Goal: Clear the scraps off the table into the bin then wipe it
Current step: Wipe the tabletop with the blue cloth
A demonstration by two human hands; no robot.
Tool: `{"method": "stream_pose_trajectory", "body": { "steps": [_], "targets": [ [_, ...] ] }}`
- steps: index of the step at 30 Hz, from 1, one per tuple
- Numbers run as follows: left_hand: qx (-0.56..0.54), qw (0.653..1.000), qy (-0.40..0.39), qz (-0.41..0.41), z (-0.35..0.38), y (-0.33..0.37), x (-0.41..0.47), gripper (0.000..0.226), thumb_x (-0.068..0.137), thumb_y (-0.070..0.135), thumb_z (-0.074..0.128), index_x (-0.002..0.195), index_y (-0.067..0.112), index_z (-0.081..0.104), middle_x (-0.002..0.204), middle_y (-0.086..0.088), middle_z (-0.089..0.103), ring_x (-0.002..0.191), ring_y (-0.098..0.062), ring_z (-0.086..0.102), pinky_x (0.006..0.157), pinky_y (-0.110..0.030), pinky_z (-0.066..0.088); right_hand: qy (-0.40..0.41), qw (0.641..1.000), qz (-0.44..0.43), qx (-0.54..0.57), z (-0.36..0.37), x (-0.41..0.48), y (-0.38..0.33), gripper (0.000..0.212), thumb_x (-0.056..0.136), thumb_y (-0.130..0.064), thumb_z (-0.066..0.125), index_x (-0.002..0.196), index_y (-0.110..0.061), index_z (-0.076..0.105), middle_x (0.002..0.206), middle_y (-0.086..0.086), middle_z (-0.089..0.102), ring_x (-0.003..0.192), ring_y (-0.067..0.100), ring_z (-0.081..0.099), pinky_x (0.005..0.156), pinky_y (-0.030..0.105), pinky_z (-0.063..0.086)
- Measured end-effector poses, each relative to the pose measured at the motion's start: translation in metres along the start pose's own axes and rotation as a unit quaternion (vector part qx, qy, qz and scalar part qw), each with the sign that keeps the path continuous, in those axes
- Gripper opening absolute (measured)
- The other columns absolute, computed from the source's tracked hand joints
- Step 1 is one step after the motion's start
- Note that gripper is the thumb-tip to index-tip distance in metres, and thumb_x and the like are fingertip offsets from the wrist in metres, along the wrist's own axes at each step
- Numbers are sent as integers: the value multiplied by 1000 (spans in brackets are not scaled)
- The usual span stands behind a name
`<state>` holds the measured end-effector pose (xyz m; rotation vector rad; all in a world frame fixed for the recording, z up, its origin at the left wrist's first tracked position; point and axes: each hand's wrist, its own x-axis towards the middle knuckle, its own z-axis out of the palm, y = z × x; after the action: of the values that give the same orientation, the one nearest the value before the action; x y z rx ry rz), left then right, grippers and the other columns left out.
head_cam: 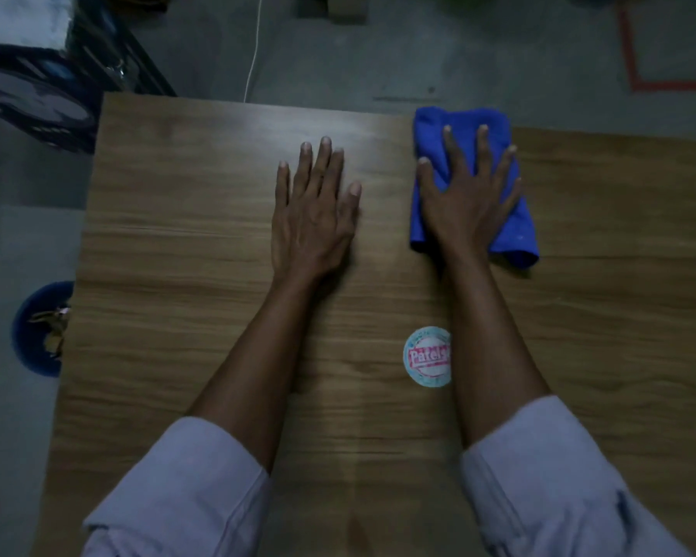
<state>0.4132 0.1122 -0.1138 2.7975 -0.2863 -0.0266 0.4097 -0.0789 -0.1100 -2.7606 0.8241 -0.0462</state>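
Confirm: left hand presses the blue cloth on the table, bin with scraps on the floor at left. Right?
Wrong hand. The head view shows the right hand pressing the blue cloth on the table; the left hand lies flat on bare wood. The bin with scraps is on the floor at left.

You have one bench (177, 235) in front of you. On it you can count one cloth (515, 231) and one round sticker (426, 355). You have two grips there, one left grip (314, 211) and one right grip (465, 203). There are two rolled sleeves, a left sleeve (185, 488) and a right sleeve (559, 476). On the floor you can count one bin (21, 335), one white cable (254, 54) and one red tape mark (629, 54). The scraps (53, 327) in the bin are too dim for you to count.
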Motion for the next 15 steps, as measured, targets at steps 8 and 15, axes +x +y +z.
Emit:
{"method": "stream_pose_trajectory", "body": {
  "steps": [8, 15],
  "targets": [
    [-29, 999, 16, 0, -7, -1, -2, 56, 109, 42, 19, 164, 33, 13, 169, 1, 24, 158, -17, 14, 128, -44, 8, -78, 965, -248, 30, 8, -37, -53, 50, 101, -51, 38, 150, -45, 44, 168, -14, 22, 158, 26, 7, 125, 53, 8],
    [2, 1000, 15, 2, 0, 1, -1, 56, 109, 49, 26, 163, 36, 18, 171, 2, 17, 158, -18, 10, 128, -45, 6, -49, 997, -51, 27, -31, -20, 17, 94, 79, -90, 44, 159, -48, 17, 172, 6, -4, 156, 37, -11, 122, 56, -5]
  ]
}}
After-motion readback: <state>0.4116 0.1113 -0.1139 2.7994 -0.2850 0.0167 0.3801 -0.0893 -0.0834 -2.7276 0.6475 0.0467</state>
